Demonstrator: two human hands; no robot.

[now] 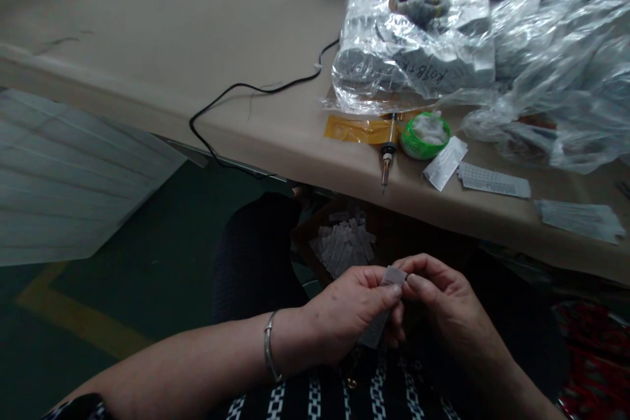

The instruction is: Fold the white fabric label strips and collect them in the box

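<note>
Above my lap, my left hand [349,308] is closed on a thin white strip [394,275], thumb on top. The strip's lower end hangs below the fingers and looks printed. My right hand [447,295] meets it at the strip's upper right edge, thumb and forefinger pinched together. Whether a small item sits in that pinch is too dark to make out. Just beyond my hands, an open box [308,243] below the table edge holds a heap of small pale strips [344,243].
On the table [147,33] lie a soldering iron [387,157], its tip over the front edge, a green tub [418,147] with white wadding and printed slips [495,180]. Clear plastic bags [551,79] cover the right side. A black cable [236,86] drops off the front edge.
</note>
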